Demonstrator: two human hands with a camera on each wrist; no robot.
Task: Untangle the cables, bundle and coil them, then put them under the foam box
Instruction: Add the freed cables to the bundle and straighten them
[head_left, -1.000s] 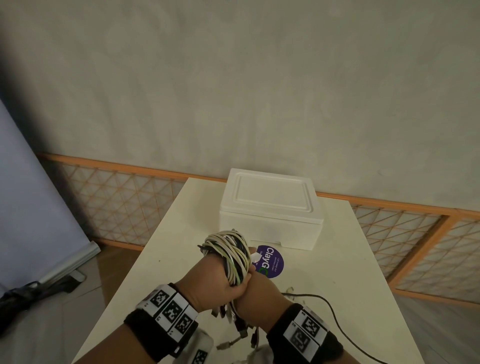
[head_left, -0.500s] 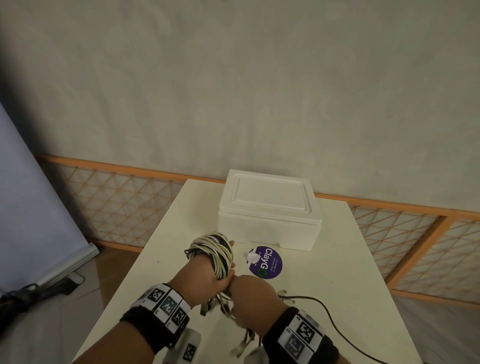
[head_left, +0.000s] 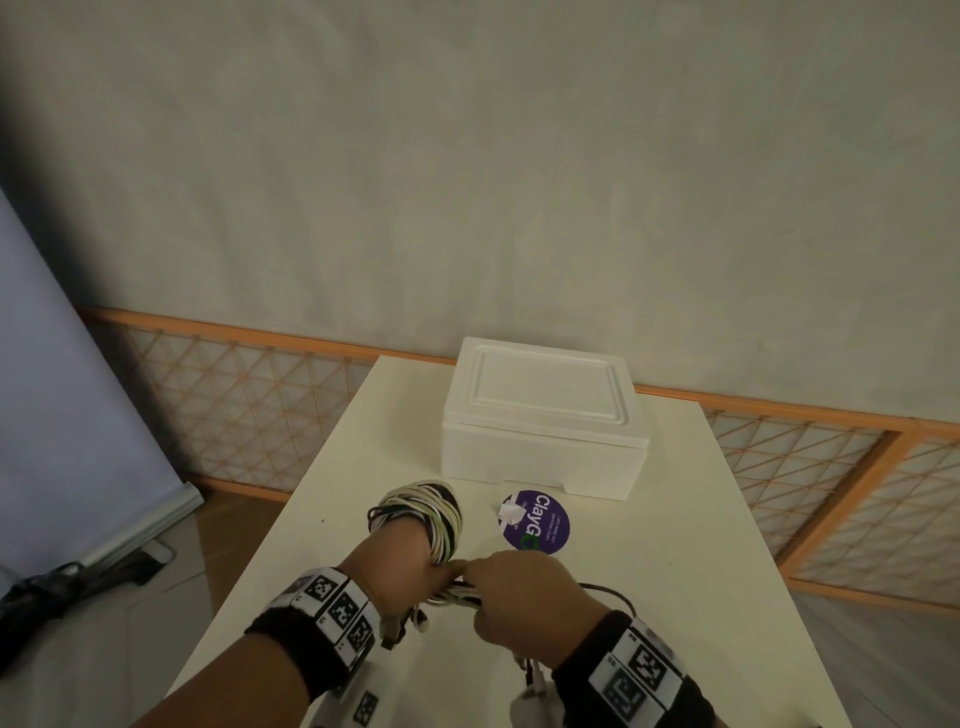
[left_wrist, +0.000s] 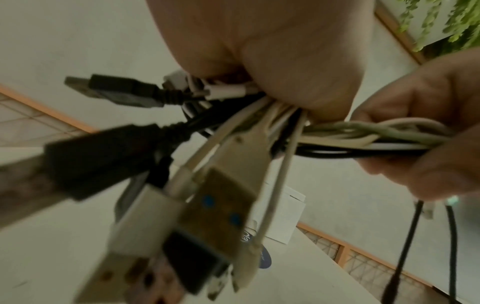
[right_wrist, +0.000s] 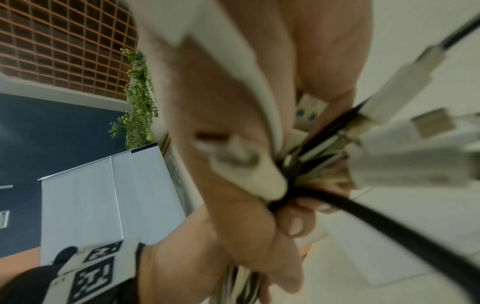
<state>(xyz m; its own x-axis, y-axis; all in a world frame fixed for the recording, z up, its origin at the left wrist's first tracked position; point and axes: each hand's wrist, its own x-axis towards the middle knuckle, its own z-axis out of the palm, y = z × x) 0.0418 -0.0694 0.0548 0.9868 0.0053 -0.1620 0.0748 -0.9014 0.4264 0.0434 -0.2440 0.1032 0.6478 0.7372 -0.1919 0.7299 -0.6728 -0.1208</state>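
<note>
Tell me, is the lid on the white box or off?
On. The foam box sits on the table with its lid closed flat on top, no gap showing.

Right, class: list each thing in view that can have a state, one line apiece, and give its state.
Cables: partly coiled around the left hand, the rest stretched to the right hand, plugs dangling.
Left hand: grips the cables.
Right hand: grips the stretched cables.
Foam box: lid on, resting on the table; nothing seen under it.
Purple sticker: flat on the table in front of the box.
</note>
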